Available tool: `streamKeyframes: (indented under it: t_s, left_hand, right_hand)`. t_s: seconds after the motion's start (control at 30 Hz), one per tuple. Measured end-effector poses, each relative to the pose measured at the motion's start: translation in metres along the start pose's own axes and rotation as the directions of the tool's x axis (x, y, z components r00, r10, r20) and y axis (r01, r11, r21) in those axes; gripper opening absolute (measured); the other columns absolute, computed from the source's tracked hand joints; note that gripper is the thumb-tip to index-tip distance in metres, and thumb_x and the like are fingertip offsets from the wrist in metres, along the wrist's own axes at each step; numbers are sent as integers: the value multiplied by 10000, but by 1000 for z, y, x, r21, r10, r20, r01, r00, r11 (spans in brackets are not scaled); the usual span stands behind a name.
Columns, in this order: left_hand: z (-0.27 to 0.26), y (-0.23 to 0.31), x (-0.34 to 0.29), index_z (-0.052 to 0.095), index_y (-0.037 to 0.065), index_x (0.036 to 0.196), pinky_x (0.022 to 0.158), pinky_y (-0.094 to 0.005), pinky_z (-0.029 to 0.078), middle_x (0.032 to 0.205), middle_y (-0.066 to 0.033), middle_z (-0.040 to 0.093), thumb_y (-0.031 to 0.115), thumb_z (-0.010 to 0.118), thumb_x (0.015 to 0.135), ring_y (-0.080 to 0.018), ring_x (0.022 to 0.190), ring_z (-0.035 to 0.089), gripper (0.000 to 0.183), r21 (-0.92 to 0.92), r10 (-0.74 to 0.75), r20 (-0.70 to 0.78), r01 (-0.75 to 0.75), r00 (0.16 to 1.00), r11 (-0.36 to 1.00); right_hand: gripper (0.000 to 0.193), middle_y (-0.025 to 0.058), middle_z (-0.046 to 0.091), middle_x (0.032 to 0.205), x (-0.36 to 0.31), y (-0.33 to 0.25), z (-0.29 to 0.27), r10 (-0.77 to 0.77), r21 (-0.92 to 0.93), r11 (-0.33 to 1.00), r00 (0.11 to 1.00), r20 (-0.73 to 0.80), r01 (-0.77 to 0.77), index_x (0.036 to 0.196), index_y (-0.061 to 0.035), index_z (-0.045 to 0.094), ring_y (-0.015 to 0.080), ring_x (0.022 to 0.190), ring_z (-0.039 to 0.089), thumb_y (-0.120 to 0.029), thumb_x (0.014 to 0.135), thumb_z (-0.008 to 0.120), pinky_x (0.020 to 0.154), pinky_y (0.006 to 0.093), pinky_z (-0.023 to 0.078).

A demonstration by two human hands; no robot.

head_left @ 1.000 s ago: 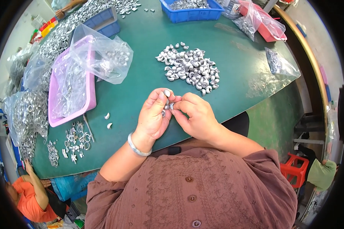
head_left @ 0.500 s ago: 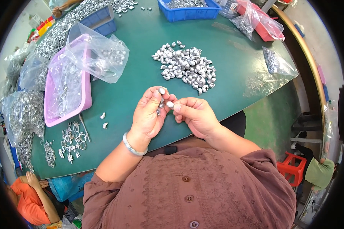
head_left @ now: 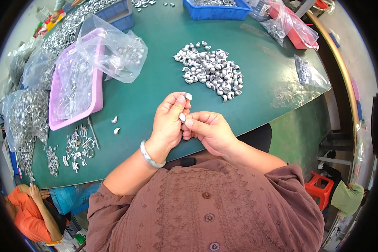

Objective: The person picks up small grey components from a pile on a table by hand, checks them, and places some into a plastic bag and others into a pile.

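Between the thumb and forefinger of my left hand (head_left: 167, 119) a silver curved metal piece (head_left: 188, 96) is pinched, sticking out past the fingertips. My right hand (head_left: 212, 130) is closed on a second silver piece (head_left: 182, 117), held up against the left fingers. Whether more pieces lie in the left palm is hidden. Beyond my hands a loose pile of silver crescent-shaped metal pieces (head_left: 214, 71) lies on the green table (head_left: 155, 54). Two single crescent pieces (head_left: 116, 131) rest to the left of my left wrist.
At left stand a pink basket (head_left: 97, 94) with plastic bags, bagged rings (head_left: 27, 117) and small silver parts (head_left: 80, 147). Blue trays (head_left: 218, 13) and a red tray (head_left: 296, 31) are at the back. A co-worker in orange (head_left: 33, 214) sits lower left; a red stool (head_left: 319, 191) stands right.
The view has shifted slightly. The left fingers have closed further around their piece, now turned differently at the fingertips, and the right hand has come nearer to the left.
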State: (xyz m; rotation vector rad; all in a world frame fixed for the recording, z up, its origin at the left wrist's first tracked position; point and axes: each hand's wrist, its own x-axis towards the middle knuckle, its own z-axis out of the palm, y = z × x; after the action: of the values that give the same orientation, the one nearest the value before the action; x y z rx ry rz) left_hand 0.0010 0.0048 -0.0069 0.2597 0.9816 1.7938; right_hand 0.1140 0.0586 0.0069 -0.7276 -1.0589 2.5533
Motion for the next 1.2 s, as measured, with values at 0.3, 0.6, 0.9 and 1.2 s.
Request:
streamKeyframes:
  t_s: [0.3,0.6,0.9,1.2]
  left_hand:
    - [-1,0,-1,537,35,875,483,-155,361,736,6,484,165,477,882,-29,551,403,143,0,61,49,-61,997,998]
    - [-2,0,0,518,49,868,491,-156,362,747,0,469,210,508,866,-42,571,401,161,-22,44,76,-42,996,999]
    - [-2,1,-1,520,50,862,498,-157,364,747,-3,472,204,506,867,-44,580,405,155,-28,52,92,-50,994,998]
    - [-1,3,-3,524,42,898,467,-167,366,692,5,469,197,494,875,-59,561,418,159,-83,30,151,-18,988,996]
  right_hand:
    - [141,56,595,776,1,4,-4,-90,32,996,992,87,88,914,27,604,116,674,535,-36,788,588,651,246,458]
    - [155,56,597,797,0,5,-3,-125,-9,992,986,109,127,930,27,602,108,699,533,8,778,578,675,235,452]
    - [170,51,600,824,0,6,-4,-138,-4,990,984,114,139,943,23,597,100,723,543,15,774,581,700,228,455]
    - [106,43,594,856,-4,0,4,-216,-93,970,971,102,225,898,19,593,79,744,537,-33,810,567,698,219,451]
